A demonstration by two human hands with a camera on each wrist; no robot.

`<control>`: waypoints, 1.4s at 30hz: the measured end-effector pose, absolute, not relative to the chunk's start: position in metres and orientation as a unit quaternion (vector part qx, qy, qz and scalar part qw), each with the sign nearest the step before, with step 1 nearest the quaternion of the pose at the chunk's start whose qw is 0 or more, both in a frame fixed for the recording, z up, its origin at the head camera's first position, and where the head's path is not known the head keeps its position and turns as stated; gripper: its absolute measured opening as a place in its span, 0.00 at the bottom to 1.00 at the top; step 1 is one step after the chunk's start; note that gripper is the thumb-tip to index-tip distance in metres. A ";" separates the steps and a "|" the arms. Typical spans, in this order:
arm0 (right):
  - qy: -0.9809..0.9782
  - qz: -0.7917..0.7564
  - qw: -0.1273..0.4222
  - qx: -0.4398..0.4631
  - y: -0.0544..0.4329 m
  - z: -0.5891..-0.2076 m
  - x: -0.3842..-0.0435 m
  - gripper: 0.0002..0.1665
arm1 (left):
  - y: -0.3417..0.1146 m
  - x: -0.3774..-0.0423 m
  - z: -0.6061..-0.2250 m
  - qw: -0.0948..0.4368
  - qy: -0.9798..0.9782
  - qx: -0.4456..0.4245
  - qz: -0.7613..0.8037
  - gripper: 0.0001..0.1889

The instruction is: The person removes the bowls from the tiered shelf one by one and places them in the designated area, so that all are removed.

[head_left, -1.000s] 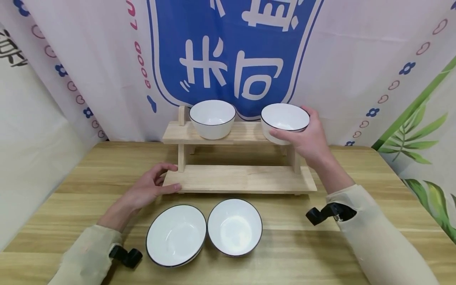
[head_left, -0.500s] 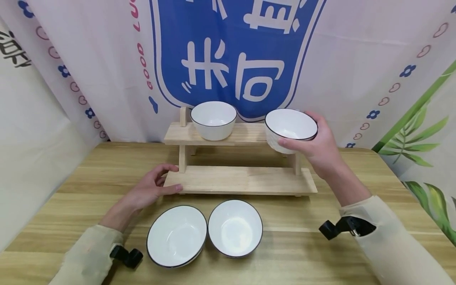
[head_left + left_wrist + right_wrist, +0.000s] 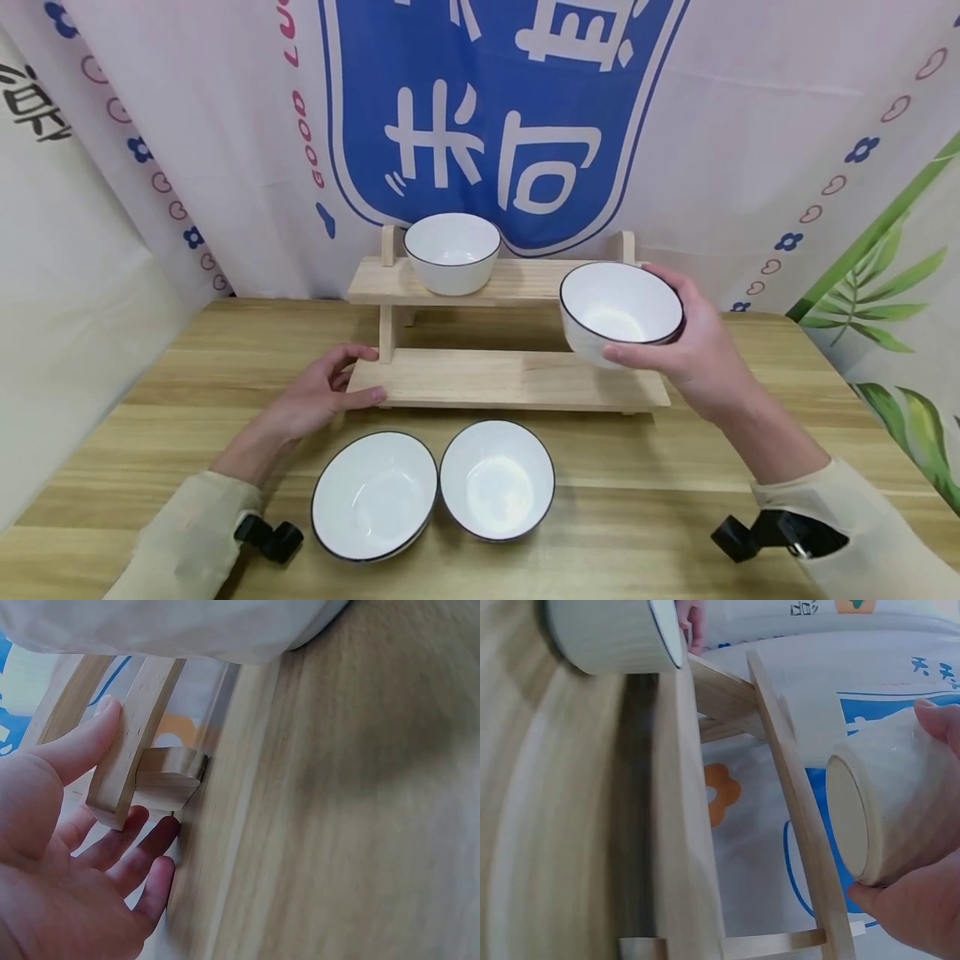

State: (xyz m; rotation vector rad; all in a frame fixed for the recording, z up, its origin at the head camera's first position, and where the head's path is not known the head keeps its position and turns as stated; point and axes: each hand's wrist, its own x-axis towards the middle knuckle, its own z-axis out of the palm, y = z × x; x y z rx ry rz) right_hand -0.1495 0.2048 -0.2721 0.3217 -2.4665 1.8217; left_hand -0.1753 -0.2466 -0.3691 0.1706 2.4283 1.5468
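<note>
My right hand (image 3: 701,354) grips a white bowl (image 3: 618,304) with a dark rim by its right side, thumb in front. The bowl hangs tilted in the air before the right part of a two-tier wooden stand (image 3: 510,377). In the right wrist view, the bowl's pale base (image 3: 847,817) shows apart from the boards. My left hand (image 3: 318,396) holds the left end of the stand's lower board, thumb on top; in the left wrist view its fingers (image 3: 150,855) curl by the board end (image 3: 135,742). A second white bowl (image 3: 450,257) stands on the upper tier.
Two more white bowls, a left one (image 3: 375,497) that sits tilted and a right one (image 3: 497,481), stand side by side on the wooden table (image 3: 637,533) before the stand. A printed curtain (image 3: 750,167) hangs close behind.
My right hand has lifted the bowl off the upper tier's right end and brought it nearer and slightly right. The left hand keeps its place on the stand.
</note>
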 end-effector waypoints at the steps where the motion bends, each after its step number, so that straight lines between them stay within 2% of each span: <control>1: -0.799 0.590 0.025 0.109 0.206 -0.274 -0.147 0.64 | -0.247 -0.175 -0.369 0.129 0.835 0.058 0.532 0.36; 15: -0.754 0.624 -0.011 0.206 0.228 -0.299 -0.120 0.64 | -0.247 -0.175 -0.369 0.129 0.837 0.058 0.528 0.36; 32: -0.740 0.603 -0.051 0.293 0.241 -0.337 -0.104 0.70 | -0.247 -0.175 -0.368 0.130 0.838 0.057 0.528 0.37; 42: -0.709 0.615 -0.126 0.319 0.245 -0.359 -0.098 0.68 | -0.247 -0.175 -0.369 0.133 0.839 0.057 0.524 0.37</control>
